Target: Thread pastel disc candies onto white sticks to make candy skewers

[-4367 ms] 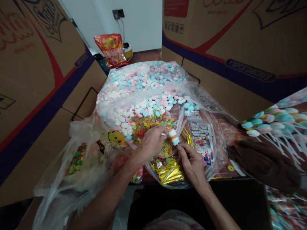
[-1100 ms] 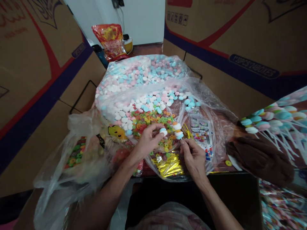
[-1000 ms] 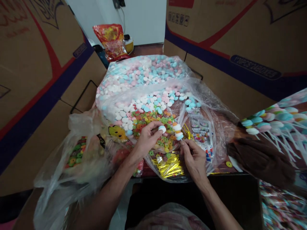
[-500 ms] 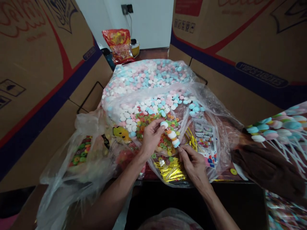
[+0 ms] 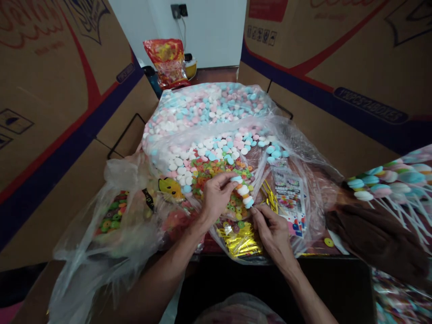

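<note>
A candy skewer (image 5: 243, 191) of white, blue and orange pieces slants between my two hands. My left hand (image 5: 218, 193) is closed with thumb and fingers pinching the blue and white marshmallow at its upper end. My right hand (image 5: 272, 227) grips the stick just below the lowest blue piece; most of the stick is hidden in my fingers. Beneath the skewer lie ring-shaped gummies (image 5: 209, 171) in many colours. Gold twist ties (image 5: 241, 240) lie under and between my hands. Beyond them spreads a heap of pink, white and blue marshmallows (image 5: 216, 105) in a clear plastic bag.
Tall cardboard boxes (image 5: 337, 54) wall in both sides. Finished candy skewers (image 5: 384, 177) lie at right above a brown cloth (image 5: 374, 238). A clear bag of gummies (image 5: 116, 211) sits at left. A red candy packet (image 5: 167, 60) stands at the back.
My left hand has moved slightly right and down, bringing the top marshmallow against the other pieces on the stick. My right hand has stayed almost still.
</note>
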Demonstrator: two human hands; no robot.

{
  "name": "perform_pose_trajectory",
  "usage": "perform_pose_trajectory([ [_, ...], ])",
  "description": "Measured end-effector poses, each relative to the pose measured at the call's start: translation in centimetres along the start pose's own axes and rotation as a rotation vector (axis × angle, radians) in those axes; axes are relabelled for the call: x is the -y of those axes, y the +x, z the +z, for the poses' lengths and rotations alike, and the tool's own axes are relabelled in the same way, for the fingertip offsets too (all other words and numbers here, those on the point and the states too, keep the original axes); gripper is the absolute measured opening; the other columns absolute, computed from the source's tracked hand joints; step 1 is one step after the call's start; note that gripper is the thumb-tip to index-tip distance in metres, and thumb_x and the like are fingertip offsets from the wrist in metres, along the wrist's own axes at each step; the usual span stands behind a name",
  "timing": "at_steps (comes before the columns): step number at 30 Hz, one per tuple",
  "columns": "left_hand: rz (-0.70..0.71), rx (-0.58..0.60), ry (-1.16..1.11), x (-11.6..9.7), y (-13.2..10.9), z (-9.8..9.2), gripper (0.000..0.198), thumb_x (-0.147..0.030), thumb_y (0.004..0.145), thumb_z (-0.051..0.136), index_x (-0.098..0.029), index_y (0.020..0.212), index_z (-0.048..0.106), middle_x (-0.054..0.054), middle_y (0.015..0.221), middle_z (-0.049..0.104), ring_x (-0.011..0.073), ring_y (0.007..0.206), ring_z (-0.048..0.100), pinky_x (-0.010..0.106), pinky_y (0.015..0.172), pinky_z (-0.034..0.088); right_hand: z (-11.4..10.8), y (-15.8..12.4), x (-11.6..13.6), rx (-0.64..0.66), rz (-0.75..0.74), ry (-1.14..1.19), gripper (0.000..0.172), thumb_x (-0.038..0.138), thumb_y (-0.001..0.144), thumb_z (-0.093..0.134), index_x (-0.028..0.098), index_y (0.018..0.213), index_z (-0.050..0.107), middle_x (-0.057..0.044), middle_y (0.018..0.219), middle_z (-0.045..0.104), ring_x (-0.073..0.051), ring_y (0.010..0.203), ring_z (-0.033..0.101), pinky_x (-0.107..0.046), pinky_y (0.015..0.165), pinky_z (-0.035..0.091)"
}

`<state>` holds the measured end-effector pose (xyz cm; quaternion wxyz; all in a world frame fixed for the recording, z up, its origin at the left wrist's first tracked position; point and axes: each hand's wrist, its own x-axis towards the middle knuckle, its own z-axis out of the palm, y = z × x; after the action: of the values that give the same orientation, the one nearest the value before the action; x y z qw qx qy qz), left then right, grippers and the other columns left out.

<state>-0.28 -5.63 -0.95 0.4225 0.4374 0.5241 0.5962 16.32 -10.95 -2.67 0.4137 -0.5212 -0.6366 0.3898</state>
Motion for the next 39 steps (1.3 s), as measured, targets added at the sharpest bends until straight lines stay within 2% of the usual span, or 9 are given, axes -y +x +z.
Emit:
perform_pose_trajectory([
  [5, -0.042, -0.018, 0.000, 0.5, -0.3, 0.4, 0.021, -0.025, 0.072, 0.074, -0.016, 0.091, 0.076, 0.005, 0.086, 0.076, 0.0155, 0.075, 0.070, 0.026, 0.071, 0.057, 0.0, -0.1, -0.2, -0.016, 0.003, -0.005, 0.029, 0.036, 0.096, 0.051, 0.018, 0.075, 0.060, 0.004, 0.059, 0.045, -0.010, 0.053, 0.041, -0.022, 0.052, 0.034],
  [10, 0.017, 0.067, 0.097, 0.9, -0.5, -0.2, 0.017, -0.024, 0.078, 0.071, -0.017, 0.092, 0.076, 0.007, 0.096, 0.075, 0.0179, 0.088, 0.070, 0.029, 0.083, 0.056, -0.1, -0.1, -0.2, -0.009, 0.008, 0.012, 0.028, 0.036, 0.096, 0.051, 0.019, 0.075, 0.059, 0.005, 0.059, 0.044, -0.010, 0.054, 0.040, -0.022, 0.052, 0.034],
  [16, 0.067, 0.153, 0.182, 0.7, -0.6, -0.7, 0.020, -0.026, 0.083, 0.066, -0.019, 0.100, 0.075, 0.007, 0.103, 0.075, 0.0195, 0.096, 0.069, 0.031, 0.088, 0.054, -0.1, -0.1, -0.1, -0.001, 0.006, 0.018, 0.027, 0.034, 0.096, 0.051, 0.018, 0.076, 0.059, 0.005, 0.059, 0.042, -0.010, 0.054, 0.040, -0.022, 0.052, 0.033],
  [20, 0.119, 0.172, 0.235, 0.2, -0.7, -0.7, 0.020, -0.025, 0.086, 0.063, -0.020, 0.100, 0.076, 0.007, 0.103, 0.075, 0.0195, 0.097, 0.068, 0.031, 0.089, 0.054, 0.0, -0.1, -0.1, 0.003, -0.014, 0.004, 0.027, 0.033, 0.096, 0.051, 0.018, 0.075, 0.058, 0.005, 0.059, 0.041, -0.010, 0.054, 0.039, -0.022, 0.052, 0.032],
  [25, 0.086, 0.187, 0.238, 0.2, -0.8, -0.6, 0.019, -0.024, 0.086, 0.061, -0.019, 0.096, 0.075, 0.006, 0.099, 0.076, 0.0185, 0.093, 0.069, 0.029, 0.084, 0.054, 0.0, -0.1, -0.1, 0.002, -0.020, -0.016, 0.026, 0.032, 0.096, 0.050, 0.019, 0.074, 0.057, 0.005, 0.059, 0.041, -0.011, 0.054, 0.039, -0.023, 0.052, 0.032],
  [29, 0.024, 0.197, 0.250, 0.4, -1.1, -0.6, 0.021, -0.029, 0.086, 0.061, -0.019, 0.097, 0.075, 0.006, 0.103, 0.076, 0.0190, 0.095, 0.070, 0.029, 0.087, 0.054, 0.0, 0.0, 0.1, -0.022, -0.024, -0.058, 0.028, 0.031, 0.095, 0.048, 0.019, 0.070, 0.053, 0.004, 0.060, 0.042, -0.011, 0.056, 0.041, -0.023, 0.055, 0.032],
  [34, 0.018, 0.224, 0.330, 0.6, -0.9, -0.5, 0.026, -0.038, 0.083, 0.063, -0.019, 0.097, 0.076, 0.005, 0.101, 0.076, 0.0199, 0.092, 0.070, 0.031, 0.089, 0.056, 0.2, 0.4, 0.2, -0.033, 0.002, -0.075, 0.028, 0.030, 0.096, 0.045, 0.020, 0.070, 0.050, 0.004, 0.062, 0.044, -0.011, 0.058, 0.044, -0.023, 0.058, 0.033],
  [39, -0.013, 0.213, 0.308, 0.6, -0.4, -0.1, 0.035, -0.051, 0.075, 0.070, -0.020, 0.092, 0.078, 0.005, 0.095, 0.077, 0.0225, 0.090, 0.071, 0.032, 0.083, 0.060, 0.4, 0.8, 0.2, -0.063, 0.009, -0.086, 0.028, 0.028, 0.095, 0.043, 0.021, 0.068, 0.045, 0.005, 0.060, 0.040, -0.010, 0.056, 0.041, -0.023, 0.056, 0.030],
])
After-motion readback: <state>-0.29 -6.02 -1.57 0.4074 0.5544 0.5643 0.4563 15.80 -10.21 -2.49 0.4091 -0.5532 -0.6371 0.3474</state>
